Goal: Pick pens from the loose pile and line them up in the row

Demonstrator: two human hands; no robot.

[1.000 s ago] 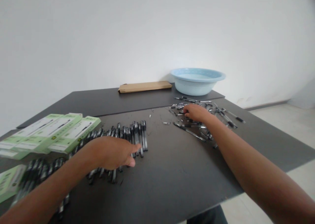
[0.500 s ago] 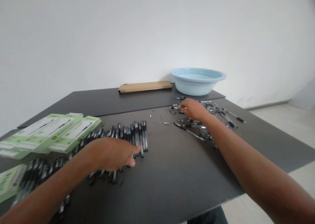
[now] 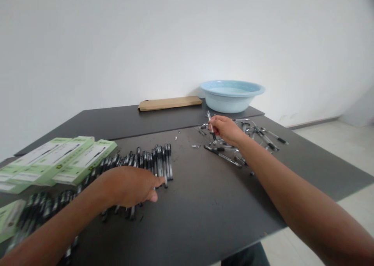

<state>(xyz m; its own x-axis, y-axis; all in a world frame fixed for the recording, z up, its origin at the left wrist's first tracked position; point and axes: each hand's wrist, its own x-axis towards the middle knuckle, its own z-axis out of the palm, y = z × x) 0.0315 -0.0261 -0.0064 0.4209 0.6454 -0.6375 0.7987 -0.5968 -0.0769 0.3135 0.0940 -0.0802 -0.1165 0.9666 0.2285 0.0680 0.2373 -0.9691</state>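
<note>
My right hand (image 3: 226,129) is stretched out over a loose pile of pens and pen parts (image 3: 248,141) at the far right of the dark table (image 3: 204,207). Its fingers pinch one pen (image 3: 210,123), lifted nearly upright off the pile. My left hand (image 3: 131,186) lies palm down on the near end of a long row of black pens (image 3: 146,162), fingers curled over them. The row runs leftward across the table to the near left corner.
Green and white pen boxes (image 3: 58,160) lie at the left, with another box (image 3: 10,219) at the near left edge. A light blue basin (image 3: 232,95) and a flat brown envelope (image 3: 171,103) sit at the back by the wall. The table's right edge drops to a tiled floor.
My right hand has closed on a pen and raised it out of the scattered pile. The left hand has stayed on the row of pens, drawing in slightly.
</note>
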